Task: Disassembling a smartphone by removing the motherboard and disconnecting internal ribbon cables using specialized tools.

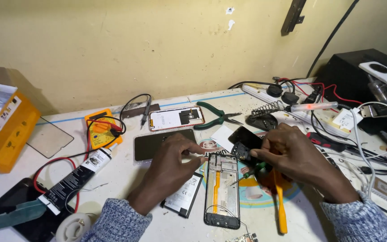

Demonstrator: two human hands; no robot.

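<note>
An opened phone frame (221, 188) with an orange flex strip lies upright on the white bench in front of me. My left hand (171, 163) hovers at its upper left corner, fingers pinched together on something too small to make out. My right hand (292, 154) holds a small black phone part (243, 144) between thumb and fingers, just above the frame's top right. A green-handled screwdriver (247, 175) pokes out under that hand, tip pointing at the frame. A phone battery (183, 195) lies left of the frame.
A dark phone (157, 144), a white back cover (175, 118), green pliers (216, 116), a yellow multimeter (100, 130) with red leads, a black glue tube (75, 177), an orange pry tool (281, 208), a soldering iron stand (265, 117), a power strip (283, 96) and tangled cables at right.
</note>
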